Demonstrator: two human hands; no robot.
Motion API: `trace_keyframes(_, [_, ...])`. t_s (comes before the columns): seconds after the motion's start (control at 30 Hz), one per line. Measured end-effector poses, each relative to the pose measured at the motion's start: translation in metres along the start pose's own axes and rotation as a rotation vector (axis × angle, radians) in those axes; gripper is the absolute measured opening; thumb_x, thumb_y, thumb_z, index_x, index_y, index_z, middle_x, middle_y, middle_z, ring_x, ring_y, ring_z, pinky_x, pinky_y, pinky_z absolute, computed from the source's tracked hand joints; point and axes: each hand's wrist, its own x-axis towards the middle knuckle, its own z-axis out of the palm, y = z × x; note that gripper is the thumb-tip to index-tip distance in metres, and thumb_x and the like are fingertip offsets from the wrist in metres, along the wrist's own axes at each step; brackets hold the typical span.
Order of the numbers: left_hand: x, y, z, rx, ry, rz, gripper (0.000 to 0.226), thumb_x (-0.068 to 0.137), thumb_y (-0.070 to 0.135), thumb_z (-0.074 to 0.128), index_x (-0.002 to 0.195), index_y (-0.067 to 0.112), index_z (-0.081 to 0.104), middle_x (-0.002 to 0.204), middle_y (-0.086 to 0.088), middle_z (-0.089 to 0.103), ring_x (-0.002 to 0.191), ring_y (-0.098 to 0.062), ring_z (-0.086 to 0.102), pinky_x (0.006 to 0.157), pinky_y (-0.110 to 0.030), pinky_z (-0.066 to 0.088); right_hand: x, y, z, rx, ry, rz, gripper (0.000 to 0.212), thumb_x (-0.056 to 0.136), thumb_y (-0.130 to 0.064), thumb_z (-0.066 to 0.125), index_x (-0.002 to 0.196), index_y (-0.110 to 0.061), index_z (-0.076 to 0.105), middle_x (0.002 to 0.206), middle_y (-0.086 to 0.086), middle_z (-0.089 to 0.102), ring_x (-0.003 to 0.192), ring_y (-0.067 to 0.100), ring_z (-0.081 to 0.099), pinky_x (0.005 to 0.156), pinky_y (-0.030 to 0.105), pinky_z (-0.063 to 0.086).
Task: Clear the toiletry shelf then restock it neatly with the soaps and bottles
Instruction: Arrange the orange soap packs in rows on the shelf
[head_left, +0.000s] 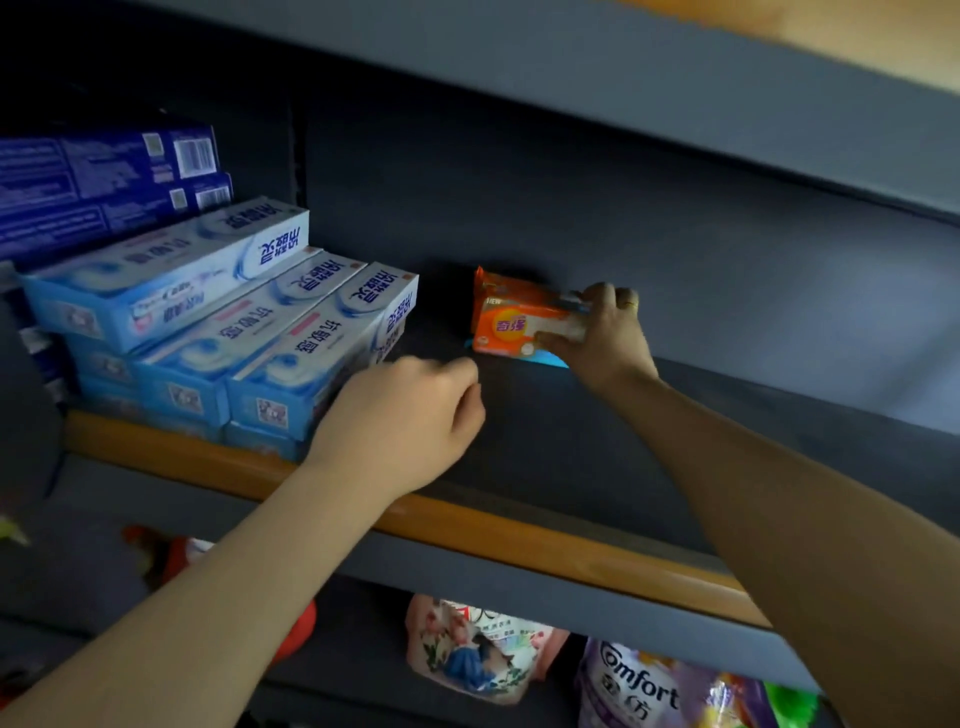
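Note:
An orange soap pack (511, 317) sits near the back of the dark grey shelf (571, 441), on top of a blue pack whose edge (545, 358) shows beneath it. My right hand (605, 332) grips the orange pack's right end, fingers curled over its top and thumb under. My left hand (405, 421) hovers over the shelf floor in front of the toothpaste boxes, fingers curled, holding nothing.
Light blue toothpaste boxes (223, 332) are stacked at the shelf's left, with dark blue boxes (104, 176) behind them. A wooden lip (467, 525) runs along the shelf front. Below hang refill pouches, one floral (478, 649) and one purple Comfort (639, 691).

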Motion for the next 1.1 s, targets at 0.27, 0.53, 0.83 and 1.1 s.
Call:
trace_keyframes(0.27, [-0.006, 0.008, -0.01, 0.0, 0.157, 0.253, 0.024, 0.084, 0.017, 0.044, 0.067, 0.01, 0.06, 0.054, -0.005, 0.056, 0.047, -0.029, 0.055, 0.041, -0.028, 0.041, -0.133, -0.02, -0.071, -0.125, 0.326, -0.48, 0.022, 0.086, -0.025, 0.049, 0.095, -0.009, 0.06, 0.097, 0.009, 0.058, 0.084, 0.025, 0.058, 0.06, 0.032, 0.048])
trace_keyframes(0.53, [-0.106, 0.036, -0.006, -0.14, 0.005, 0.404, 0.014, 0.079, 0.009, 0.054, 0.085, 0.007, 0.065, 0.077, -0.007, 0.06, 0.073, -0.026, 0.054, 0.06, -0.036, 0.047, -0.273, 0.015, -0.01, -0.02, -0.049, -0.45, 0.007, 0.085, -0.03, 0.051, 0.092, -0.028, 0.049, 0.078, -0.004, 0.062, 0.064, 0.012, 0.056, 0.05, 0.025, 0.042])
trace_keyframes(0.83, [-0.267, 0.027, 0.081, -0.194, -0.55, 0.225, 0.033, 0.086, 0.033, 0.039, 0.102, 0.02, 0.064, 0.096, 0.005, 0.063, 0.087, -0.015, 0.061, 0.071, -0.028, 0.048, -0.362, 0.1, 0.081, -0.15, -0.788, -0.259, 0.069, 0.085, -0.057, 0.053, 0.139, -0.017, 0.039, 0.134, 0.001, 0.042, 0.123, 0.019, 0.042, 0.101, 0.035, 0.037])
trace_keyframes(1.1, [-0.287, 0.029, 0.113, -0.483, -0.9, -0.268, 0.061, 0.084, 0.058, 0.046, 0.136, 0.027, 0.039, 0.137, 0.008, 0.042, 0.119, -0.007, 0.044, 0.101, -0.03, 0.04, -0.382, 0.102, 0.073, -0.178, -0.715, -0.276, 0.08, 0.07, -0.062, 0.067, 0.131, -0.018, 0.04, 0.127, -0.001, 0.045, 0.115, 0.018, 0.046, 0.094, 0.033, 0.042])
